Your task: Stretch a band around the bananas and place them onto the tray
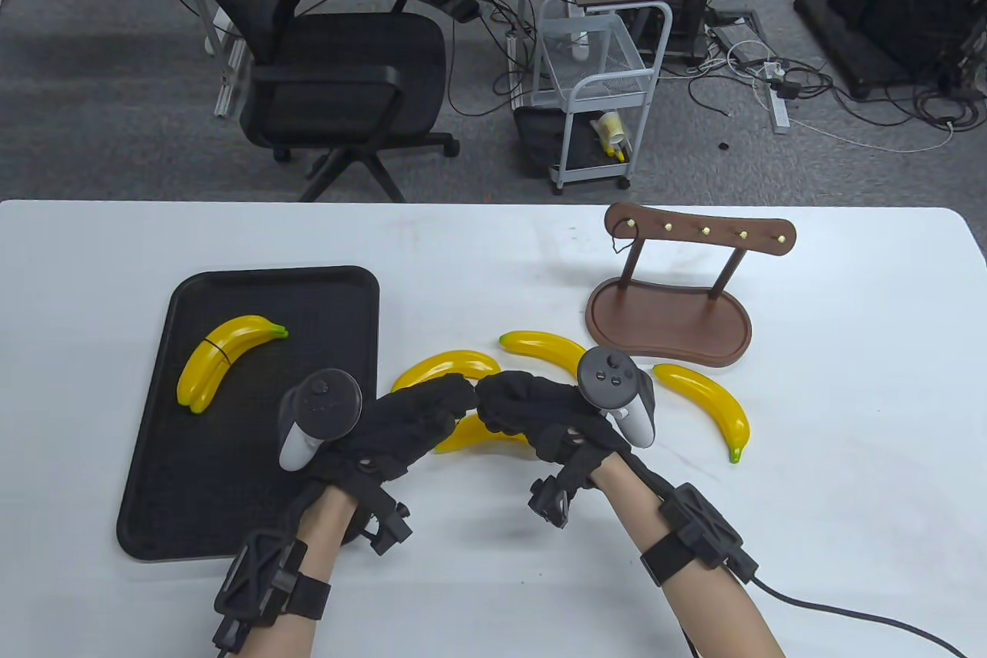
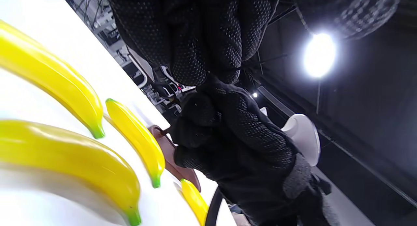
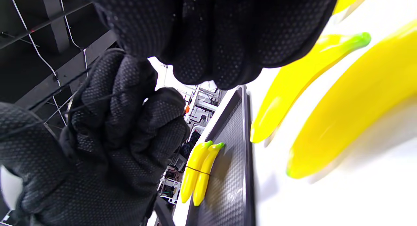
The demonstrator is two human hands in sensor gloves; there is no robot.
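Bananas: a banded pair (image 1: 224,361) lies on the tray (image 1: 193,488); four loose ones (image 1: 705,399) right of it; both hands (image 1: 401,423) (image 1: 540,407) meet fingertip to fingertip, fingers curled, contents unclear

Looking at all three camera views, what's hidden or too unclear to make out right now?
- The band: whether the left hand and right hand hold one. The table view shows only the backs of the gloves; the wrist views show curled fingers, with thin dark lines in the right wrist view that may be background cables.
- One banana on the table: mostly covered by both hands in the table view.
- The stand: the right hand hides most of it in the left wrist view.
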